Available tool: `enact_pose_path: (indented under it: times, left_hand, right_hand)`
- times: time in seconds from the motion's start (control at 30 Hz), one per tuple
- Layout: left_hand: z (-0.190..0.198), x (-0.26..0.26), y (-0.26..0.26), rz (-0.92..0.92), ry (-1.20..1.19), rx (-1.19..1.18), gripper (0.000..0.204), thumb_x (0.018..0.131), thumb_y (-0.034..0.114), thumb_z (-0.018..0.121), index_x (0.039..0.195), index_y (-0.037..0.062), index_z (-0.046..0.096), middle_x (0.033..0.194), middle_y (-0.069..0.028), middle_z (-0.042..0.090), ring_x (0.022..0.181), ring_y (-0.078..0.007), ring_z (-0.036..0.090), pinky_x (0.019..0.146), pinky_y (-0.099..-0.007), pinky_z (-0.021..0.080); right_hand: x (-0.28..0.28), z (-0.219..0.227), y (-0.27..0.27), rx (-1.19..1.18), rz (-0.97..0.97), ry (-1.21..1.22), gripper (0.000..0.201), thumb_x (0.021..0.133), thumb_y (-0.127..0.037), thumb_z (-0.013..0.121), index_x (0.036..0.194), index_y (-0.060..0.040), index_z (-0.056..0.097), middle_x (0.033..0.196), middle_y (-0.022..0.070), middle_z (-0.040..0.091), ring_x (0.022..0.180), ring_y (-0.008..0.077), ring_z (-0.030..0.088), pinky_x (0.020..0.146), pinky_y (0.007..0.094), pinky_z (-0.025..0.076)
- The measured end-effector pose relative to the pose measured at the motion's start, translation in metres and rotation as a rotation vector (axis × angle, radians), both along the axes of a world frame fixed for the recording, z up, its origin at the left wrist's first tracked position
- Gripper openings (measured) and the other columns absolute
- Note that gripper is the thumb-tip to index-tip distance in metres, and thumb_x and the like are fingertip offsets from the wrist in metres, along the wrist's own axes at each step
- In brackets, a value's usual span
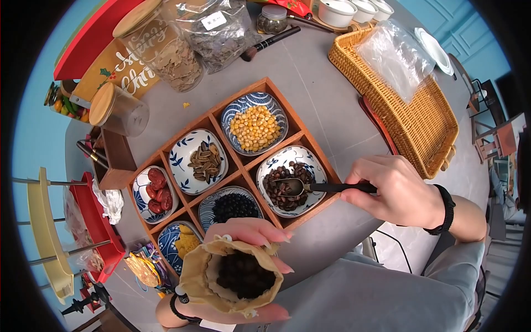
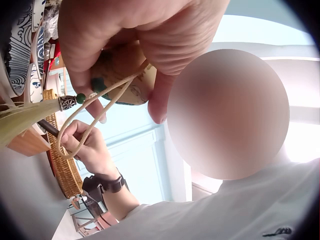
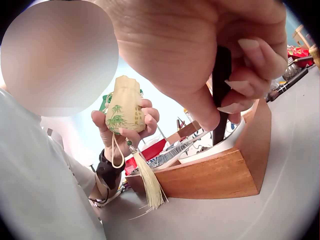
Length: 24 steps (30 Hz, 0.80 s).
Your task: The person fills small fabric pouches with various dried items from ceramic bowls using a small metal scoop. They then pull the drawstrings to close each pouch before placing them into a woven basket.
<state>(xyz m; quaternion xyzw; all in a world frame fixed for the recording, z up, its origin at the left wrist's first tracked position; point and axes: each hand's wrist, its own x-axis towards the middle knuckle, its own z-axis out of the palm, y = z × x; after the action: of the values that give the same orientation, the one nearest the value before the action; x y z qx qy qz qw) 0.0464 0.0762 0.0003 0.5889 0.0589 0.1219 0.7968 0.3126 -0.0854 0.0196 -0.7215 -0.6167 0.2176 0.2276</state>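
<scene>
My left hand (image 1: 248,228) holds a cream drawstring pouch (image 1: 200,272) with its mouth open upward and dark beans inside. Green bamboo is printed on the pouch, and a pale tassel (image 3: 147,179) hangs from its cord in the right wrist view. With curled fingers my right hand (image 1: 397,191) grips the black handle (image 1: 348,187) of a small metal scoop. The scoop's bowl (image 1: 290,187) lies among dark brown beans (image 1: 285,202) in a blue-and-white dish (image 1: 311,206). That dish sits in the near right compartment of a divided wooden tray (image 1: 326,160).
Other tray dishes hold corn kernels (image 1: 255,128), striped seeds (image 1: 204,162), red dates (image 1: 159,191), black beans (image 1: 236,206) and a yellow filling (image 1: 187,242). A wicker basket (image 1: 398,113) stands at the right. Jars (image 1: 160,55) and a brush (image 1: 271,43) are behind.
</scene>
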Motion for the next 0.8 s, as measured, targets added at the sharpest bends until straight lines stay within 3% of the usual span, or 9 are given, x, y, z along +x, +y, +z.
enact_pose_path:
  times: [0.2, 0.3, 0.37, 0.5, 0.6, 0.73, 0.8]
  left_hand:
    - [-0.001, 0.000, 0.003, 0.064, 0.007, 0.129, 0.080, 0.069, -0.003, 0.091, 0.128, 0.0038, 0.038, 0.128, -0.0184, 0.052, 0.119, -0.0288, 0.064, 0.095, -0.0367, 0.059]
    - [0.001, -0.002, -0.003, 0.149, 0.107, 0.020, 0.078, 0.070, 0.000, 0.090, 0.127, 0.0048, 0.038, 0.125, -0.0169, 0.054, 0.113, -0.0236, 0.064, 0.093, -0.0348, 0.058]
    - [-0.005, -0.005, 0.000, 0.161, 0.156, 0.180, 0.076, 0.070, 0.003, 0.091, 0.126, 0.0057, 0.038, 0.125, -0.0158, 0.053, 0.107, -0.0204, 0.063, 0.090, -0.0321, 0.055]
    - [-0.014, -0.005, 0.002, 0.153, 0.129, 0.253, 0.082, 0.069, 0.010, 0.094, 0.128, 0.0073, 0.038, 0.125, -0.0121, 0.051, 0.099, -0.0149, 0.060, 0.084, -0.0265, 0.052]
    - [-0.012, -0.009, 0.001, 0.161, 0.231, 0.297, 0.087, 0.067, 0.009, 0.095, 0.132, 0.0075, 0.036, 0.126, -0.0093, 0.049, 0.104, -0.0142, 0.061, 0.088, -0.0275, 0.053]
    - [0.000, -0.003, 0.008, 0.078, 0.258, 0.533, 0.088, 0.068, 0.006, 0.095, 0.133, 0.0061, 0.035, 0.127, -0.0084, 0.050, 0.116, -0.0149, 0.061, 0.094, -0.0285, 0.053]
    - [-0.003, -0.003, 0.005, 0.090, 0.258, 0.547, 0.086, 0.070, 0.004, 0.093, 0.133, 0.0062, 0.035, 0.126, -0.0081, 0.052, 0.116, -0.0149, 0.061, 0.094, -0.0279, 0.052]
  right_hand:
    - [0.000, -0.014, -0.002, 0.042, -0.032, 0.050, 0.017, 0.090, -0.012, 0.078, 0.088, -0.0005, 0.065, 0.078, 0.0116, 0.066, 0.066, 0.0273, 0.065, 0.057, 0.0371, 0.048]
    - [0.000, -0.016, -0.006, 0.038, -0.081, 0.100, 0.017, 0.091, -0.013, 0.077, 0.089, -0.0008, 0.065, 0.077, 0.0119, 0.064, 0.065, 0.0274, 0.063, 0.057, 0.0369, 0.048]
    - [0.001, -0.008, -0.008, -0.015, -0.127, 0.144, 0.017, 0.089, -0.013, 0.078, 0.090, -0.0017, 0.064, 0.076, 0.0141, 0.063, 0.064, 0.0321, 0.063, 0.058, 0.0398, 0.048]
    - [0.008, 0.004, -0.018, 0.029, -0.163, 0.099, 0.018, 0.090, -0.012, 0.078, 0.090, -0.0005, 0.065, 0.077, 0.0119, 0.063, 0.061, 0.0252, 0.062, 0.055, 0.0356, 0.047]
    - [0.010, 0.029, -0.021, 0.070, -0.177, 0.046, 0.017, 0.090, -0.010, 0.078, 0.090, 0.0009, 0.064, 0.079, 0.0105, 0.063, 0.062, 0.0216, 0.063, 0.056, 0.0330, 0.049]
    - [0.010, 0.061, -0.029, 0.112, -0.196, -0.017, 0.023, 0.087, -0.015, 0.082, 0.087, 0.0008, 0.065, 0.079, 0.0068, 0.065, 0.066, 0.0176, 0.062, 0.059, 0.0266, 0.045]
    - [0.005, 0.078, -0.029, 0.128, -0.199, 0.033, 0.026, 0.086, -0.020, 0.084, 0.085, -0.0009, 0.066, 0.077, 0.0054, 0.065, 0.066, 0.0160, 0.060, 0.058, 0.0283, 0.042]
